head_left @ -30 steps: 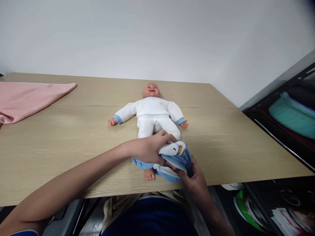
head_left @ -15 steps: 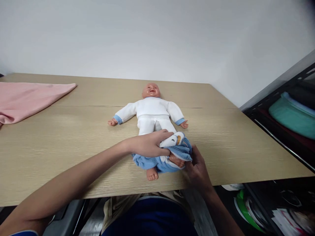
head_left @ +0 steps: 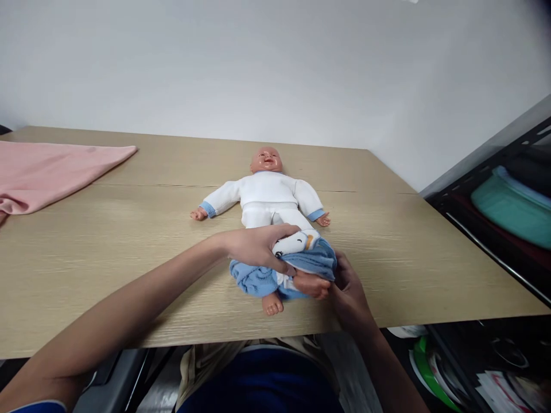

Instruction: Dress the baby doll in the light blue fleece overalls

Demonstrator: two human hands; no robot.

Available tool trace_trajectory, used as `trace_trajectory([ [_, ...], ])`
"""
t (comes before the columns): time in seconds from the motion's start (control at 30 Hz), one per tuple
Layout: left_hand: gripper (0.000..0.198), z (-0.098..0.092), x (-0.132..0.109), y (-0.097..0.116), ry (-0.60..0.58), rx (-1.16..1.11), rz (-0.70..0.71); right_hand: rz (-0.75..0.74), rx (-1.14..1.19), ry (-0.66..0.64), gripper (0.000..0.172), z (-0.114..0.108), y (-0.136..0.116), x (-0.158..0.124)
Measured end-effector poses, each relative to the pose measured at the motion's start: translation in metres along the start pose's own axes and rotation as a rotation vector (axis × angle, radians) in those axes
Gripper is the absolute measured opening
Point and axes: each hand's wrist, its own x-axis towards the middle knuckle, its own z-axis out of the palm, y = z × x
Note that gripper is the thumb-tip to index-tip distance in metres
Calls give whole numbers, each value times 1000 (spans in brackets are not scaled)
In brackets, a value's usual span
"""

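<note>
Hands (head_left: 258,248) grip blue garment (head_left: 267,275) bunched around doll (head_left: 269,195) legs on table (head_left: 107,246).

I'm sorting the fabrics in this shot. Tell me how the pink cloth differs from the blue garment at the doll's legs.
The pink cloth is plain and lies spread at the table's far left, untouched. The blue garment is bunched around the doll's legs, carries a white penguin-like figure, and is gripped by the left hand and right hand. Both are soft fabric.
</note>
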Motion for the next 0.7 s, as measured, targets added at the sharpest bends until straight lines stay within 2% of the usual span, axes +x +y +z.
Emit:
trace_trajectory([
  [0.07,39,-1,0,-2,15,46,57,8,-68,-53,38,-5,-3,2],
  [0.13,30,-1,1,-4,40,72,93,52,-153,-124,33,-11,-10,6],
  [0.2,29,0,3,-5,72,95,91,125,-186,-216,40,-17,-22,14],
  [0.27,36,3,5,-3,96,163,29,197,-154,-354,49,-24,-34,23],
  [0.37,50,6,1,5,131,322,-74,187,-144,-475,61,-32,-45,37],
  [0.43,56,7,-8,13,163,428,-63,145,-216,-449,57,-35,-45,46],
  [0.5,58,5,-21,21,176,510,-44,107,-316,-400,42,-35,-43,56],
  [0.57,60,1,-36,25,176,555,-83,39,-346,-383,32,-31,-40,67],
  [0.63,54,-2,-47,26,169,554,-155,-45,-296,-383,33,-26,-39,80],
  [0.7,39,-5,-54,22,152,511,-204,-94,-247,-369,39,-21,-38,94],
])
